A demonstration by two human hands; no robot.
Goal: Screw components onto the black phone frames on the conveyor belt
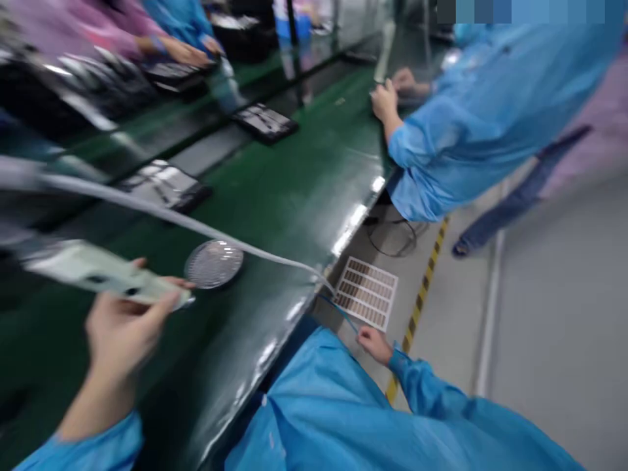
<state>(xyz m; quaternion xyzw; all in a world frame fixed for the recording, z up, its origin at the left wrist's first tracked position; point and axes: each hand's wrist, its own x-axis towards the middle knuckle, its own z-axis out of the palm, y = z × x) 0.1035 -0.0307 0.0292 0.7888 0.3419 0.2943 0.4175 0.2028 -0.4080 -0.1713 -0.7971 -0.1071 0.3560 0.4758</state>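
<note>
My left hand (122, 330) is closed around a pale green hand tool (93, 271) held over the dark green bench (275, 196). A grey cable (206, 229) runs from the tool side across the bench and drops over its edge. Just beyond the tool a round silvery mesh disc (214, 263) lies on the bench. My right hand (373, 343) hangs below the bench edge beside my blue coat, fingers pinched on a thin blue wire (341, 313). The whole view is smeared by motion.
A person in a blue coat (490, 111) stands at the bench to the right, hands (387, 98) on the surface. Black trays (265, 122) sit on the belt. More people work at the far side. A floor grate (367, 292) and yellow-black floor tape (422, 294) lie below.
</note>
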